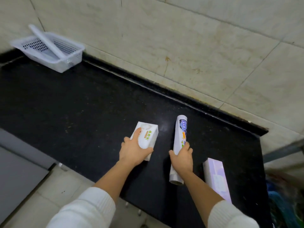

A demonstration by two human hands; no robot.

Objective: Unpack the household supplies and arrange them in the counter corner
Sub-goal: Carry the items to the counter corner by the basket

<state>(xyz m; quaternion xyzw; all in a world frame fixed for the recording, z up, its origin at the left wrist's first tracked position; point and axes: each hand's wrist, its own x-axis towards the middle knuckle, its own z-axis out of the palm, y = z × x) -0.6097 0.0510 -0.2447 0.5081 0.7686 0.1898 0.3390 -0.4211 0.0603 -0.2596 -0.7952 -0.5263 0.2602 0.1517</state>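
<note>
My left hand [134, 149] grips a white tissue pack [147, 134] with green and orange print, held on or just above the black counter [74, 99]. My right hand [182, 159] is closed around the middle of a long white roll [179, 134] with a dark printed label, which points away from me toward the wall. A pale purple box [215, 175] lies flat on the counter to the right of my right forearm, partly hidden by my sleeve.
A white perforated plastic basket [65, 63] with a long white piece leaning across it sits in the far left corner against the tiled wall [181, 38]. The counter ends at the right, where blue-green bags [283, 206] lie. Its near edge drops to a tiled floor.
</note>
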